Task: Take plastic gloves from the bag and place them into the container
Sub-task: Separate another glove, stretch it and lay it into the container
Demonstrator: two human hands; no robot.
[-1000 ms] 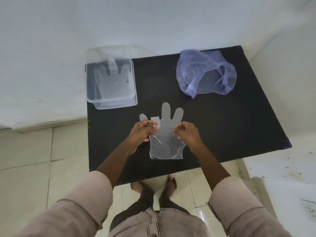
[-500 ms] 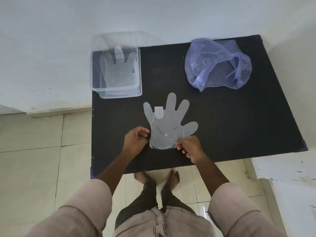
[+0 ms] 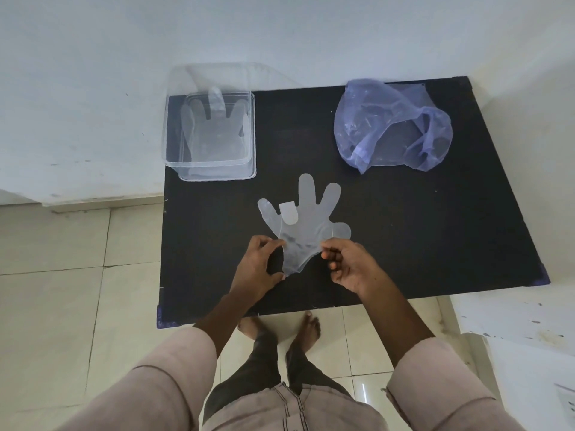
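Left hand (image 3: 256, 269) pinches cuff edge of clear plastic glove (image 3: 306, 222); right hand (image 3: 348, 265) pinches opposite cuff edge. Glove spread flat over black table (image 3: 435, 244), near front edge, one finger folded down. Container (image 3: 211, 135) at rear left holds another glove. Bag (image 3: 392, 129) at rear right, crumpled.

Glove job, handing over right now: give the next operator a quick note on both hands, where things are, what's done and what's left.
Left hand: pinching the cuff edge of the loose glove.
Right hand: pinching the opposite cuff edge.
The glove is spread over the black table, one finger folded over.
Container: open, back left, with at least one glove inside.
Bag: back right, crumpled; contents unclear.
Done: one glove stored.
Left: put the held glove into the container, then check the bag.
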